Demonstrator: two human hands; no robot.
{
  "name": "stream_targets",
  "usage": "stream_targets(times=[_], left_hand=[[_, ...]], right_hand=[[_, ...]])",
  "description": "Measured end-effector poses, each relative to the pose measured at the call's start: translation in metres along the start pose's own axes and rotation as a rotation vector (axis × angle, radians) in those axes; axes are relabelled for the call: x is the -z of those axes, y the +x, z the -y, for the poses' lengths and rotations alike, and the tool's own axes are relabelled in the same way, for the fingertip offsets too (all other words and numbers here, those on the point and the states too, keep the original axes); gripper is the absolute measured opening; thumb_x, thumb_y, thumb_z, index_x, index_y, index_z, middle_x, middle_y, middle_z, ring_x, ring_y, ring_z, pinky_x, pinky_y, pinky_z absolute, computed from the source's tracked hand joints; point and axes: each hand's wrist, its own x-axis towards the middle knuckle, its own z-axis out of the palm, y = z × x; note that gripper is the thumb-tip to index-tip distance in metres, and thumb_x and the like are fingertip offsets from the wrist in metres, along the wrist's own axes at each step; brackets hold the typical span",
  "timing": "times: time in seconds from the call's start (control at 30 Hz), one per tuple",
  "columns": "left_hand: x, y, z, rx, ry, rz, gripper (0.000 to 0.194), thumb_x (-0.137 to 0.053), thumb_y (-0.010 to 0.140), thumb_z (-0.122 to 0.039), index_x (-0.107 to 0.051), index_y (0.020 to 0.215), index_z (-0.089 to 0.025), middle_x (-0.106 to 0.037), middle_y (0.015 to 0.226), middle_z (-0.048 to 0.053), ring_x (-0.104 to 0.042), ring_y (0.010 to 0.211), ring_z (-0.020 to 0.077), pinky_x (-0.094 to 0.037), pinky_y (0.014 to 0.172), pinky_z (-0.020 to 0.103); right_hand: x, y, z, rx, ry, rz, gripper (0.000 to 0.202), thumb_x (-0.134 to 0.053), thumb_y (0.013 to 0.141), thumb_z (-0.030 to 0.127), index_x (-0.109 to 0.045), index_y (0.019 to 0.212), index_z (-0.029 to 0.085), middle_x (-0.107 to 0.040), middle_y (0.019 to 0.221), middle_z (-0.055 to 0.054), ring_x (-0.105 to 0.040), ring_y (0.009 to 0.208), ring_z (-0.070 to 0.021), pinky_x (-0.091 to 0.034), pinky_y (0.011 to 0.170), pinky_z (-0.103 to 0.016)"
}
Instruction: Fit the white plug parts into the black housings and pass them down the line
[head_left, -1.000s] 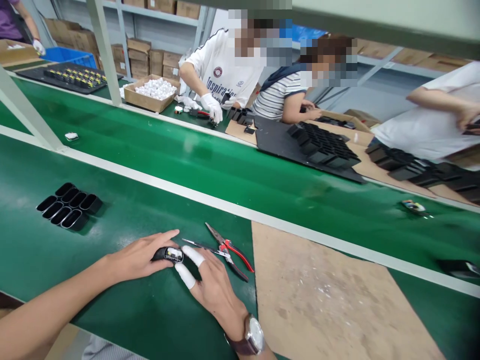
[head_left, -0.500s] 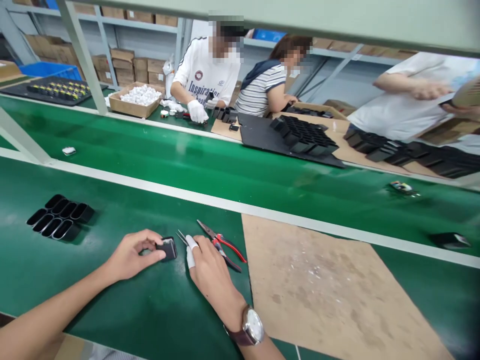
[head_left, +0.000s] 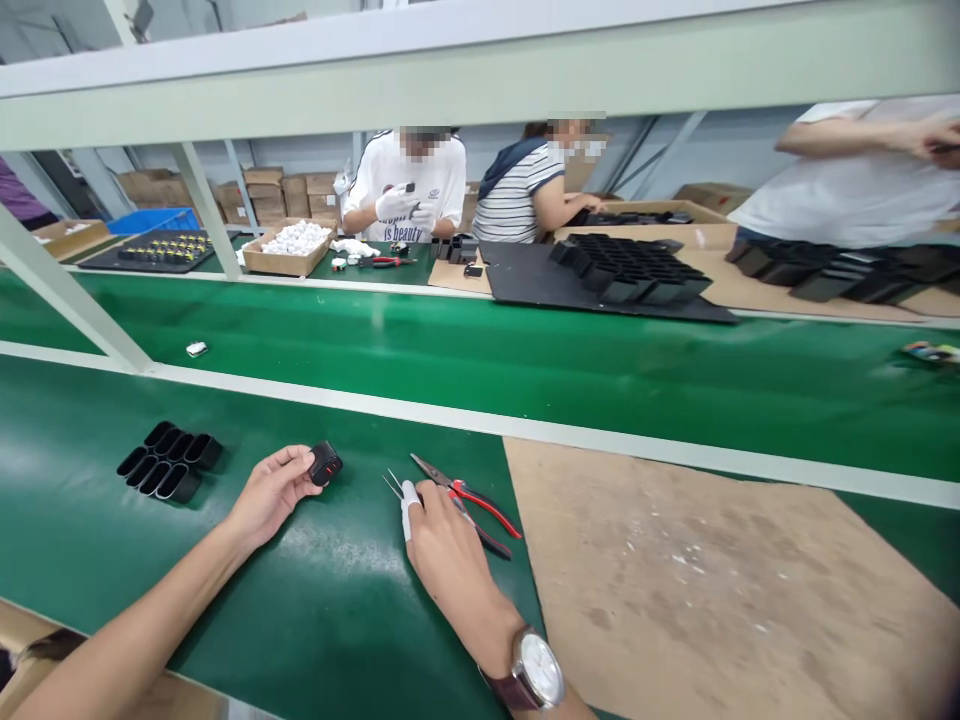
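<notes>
Between thumb and fingers, my left hand point(head_left: 277, 490) grips a small black plastic housing point(head_left: 326, 463) with reddish slots on the face turned up. My right hand point(head_left: 442, 530) is closed around metal tweezers point(head_left: 393, 486), whose two thin tips point away to the upper left and stand slightly apart. White finger cots cover fingers of this hand, and a watch is on its wrist. Red-and-black long-nose pliers point(head_left: 465, 497) lie on the green bench just beyond and beside my right hand, partly hidden by it. A cluster of several open black cases point(head_left: 169, 462) stands left of my left hand.
Brown cardboard point(head_left: 720, 570) with white scraps covers the right side of the bench. A pale rail point(head_left: 360, 405) divides it from the green conveyor point(head_left: 450, 345), where a white part point(head_left: 196, 349) lies. Across, co-workers sit by a box of white parts point(head_left: 289, 262) and black cases point(head_left: 630, 270).
The view has shifted and tilted up. My left hand has turned the black housing, so its slotted face shows now. My right hand keeps the tweezers near the pliers.
</notes>
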Motion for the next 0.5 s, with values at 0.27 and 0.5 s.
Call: stream_targets(times=[0.27,0.5], left_hand=[[0.001,-0.005,0.007,-0.329,0.375,-0.036,0.030,-0.094,0.073,-0.039,-0.076,0.088,-0.020,-0.075,0.097,0.005,-0.073,0.084,0.0198,-0.063,0.081,0.033],[-0.010,0.048,-0.026,-0.684,0.957,0.081,0.011,-0.079,0.087,-0.033,-0.076,0.093,-0.024,-0.077,0.104,0.007,-0.073,0.100,0.0250,-0.060,0.094,0.037]], right_hand=[[0.002,0.004,0.004,-0.055,0.019,-0.025,0.026,-0.053,0.094,0.001,-0.065,0.111,0.015,-0.063,0.096,-0.013,-0.062,0.090,-0.0294,-0.056,0.079,-0.045],[0.015,0.010,0.000,0.024,0.071,-0.126,0.025,-0.046,0.100,0.004,-0.067,0.106,0.017,-0.064,0.097,-0.011,-0.061,0.085,-0.0231,-0.054,0.070,-0.036]])
